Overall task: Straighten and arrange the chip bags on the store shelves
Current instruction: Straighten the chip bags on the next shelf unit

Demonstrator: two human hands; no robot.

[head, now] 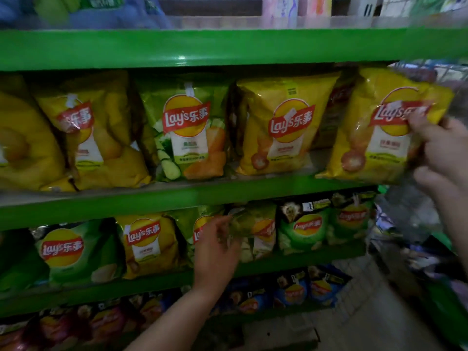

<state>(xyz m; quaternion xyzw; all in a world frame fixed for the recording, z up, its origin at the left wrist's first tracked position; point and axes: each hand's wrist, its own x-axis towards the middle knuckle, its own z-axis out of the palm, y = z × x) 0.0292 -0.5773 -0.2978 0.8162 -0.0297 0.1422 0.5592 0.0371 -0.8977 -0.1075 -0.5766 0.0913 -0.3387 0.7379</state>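
Note:
Green shelves (228,46) carry rows of Lay's chip bags. My right hand (440,153) grips the right edge of a yellow bag (379,133) at the right end of the middle shelf, in front of the row. On the shelf below, my left hand (217,249) has its fingers curled on the top of a blurred green-and-yellow bag (255,231). A green cucumber bag (187,127) and a yellow bag (283,125) stand upright in the middle row. Other yellow bags (86,133) at the left lean and overlap.
The lower shelf holds green bags (65,252), a yellow one (147,244) and more green ones (309,229) at the right. Blue bags (293,292) and red bags (106,323) fill the bottom rows. Tiled floor (359,300) and other goods lie at the right.

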